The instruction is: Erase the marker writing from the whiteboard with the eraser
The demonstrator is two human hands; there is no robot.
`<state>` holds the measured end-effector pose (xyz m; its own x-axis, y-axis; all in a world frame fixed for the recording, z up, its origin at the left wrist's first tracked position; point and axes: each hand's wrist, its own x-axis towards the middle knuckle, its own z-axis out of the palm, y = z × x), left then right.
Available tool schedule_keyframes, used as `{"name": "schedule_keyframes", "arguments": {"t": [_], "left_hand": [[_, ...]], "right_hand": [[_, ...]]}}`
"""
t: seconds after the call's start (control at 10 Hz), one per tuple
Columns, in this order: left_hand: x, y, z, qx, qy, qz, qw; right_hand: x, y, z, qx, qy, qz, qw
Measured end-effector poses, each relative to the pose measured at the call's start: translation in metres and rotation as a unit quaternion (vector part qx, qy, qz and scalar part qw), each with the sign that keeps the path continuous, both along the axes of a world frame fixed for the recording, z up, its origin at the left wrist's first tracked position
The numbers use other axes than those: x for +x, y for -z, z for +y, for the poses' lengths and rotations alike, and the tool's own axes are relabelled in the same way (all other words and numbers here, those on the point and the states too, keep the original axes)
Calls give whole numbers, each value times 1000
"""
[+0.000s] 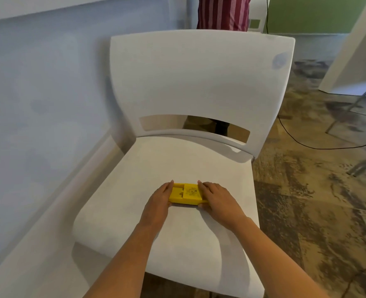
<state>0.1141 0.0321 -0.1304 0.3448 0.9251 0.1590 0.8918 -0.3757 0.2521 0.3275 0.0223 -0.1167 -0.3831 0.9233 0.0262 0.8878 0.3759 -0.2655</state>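
A yellow rectangular eraser [186, 194] lies flat on the seat of a white plastic chair [147, 168]. My left hand [159, 197] is pressed against its left end, fingers together along the side. Against the right end rests my right hand [217, 196], thumb under the near corner. Both hands clasp the eraser between them. A small label shows on the eraser's top. No whiteboard writing can be seen in this view.
A pale blue-grey wall [38, 93] runs along the left with a light skirting. Patterned brown floor [306, 201] lies to the right, crossed by a black cable [302, 145]. A person in striped clothing [222, 11] stands behind the chair back. Metal legs [349, 112] stand at the right.
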Motion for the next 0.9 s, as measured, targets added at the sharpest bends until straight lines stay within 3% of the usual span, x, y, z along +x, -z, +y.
{"name": "schedule_keyframes", "arguments": {"t": [0.2,0.4,0.6,0.8,0.9], "left_hand": [[2,7,-3,-14,24,-17,999],[5,7,-11,-86,-31,-111,990],[2,-1,-19,-66,-47,-37,996],[-16,-31,-33,58,-32,26,997],[-34,-51,-37,113,-73,34,990]], "right_hand": [[-3,9,-1,12,18,-7,1000],[-6,16,-6,25,28,-17,999],[-3,13,-11,33,23,-27,999],[-7,-3,-19,32,16,-32,999],[-10,-18,-24,28,15,-33,999]]}}
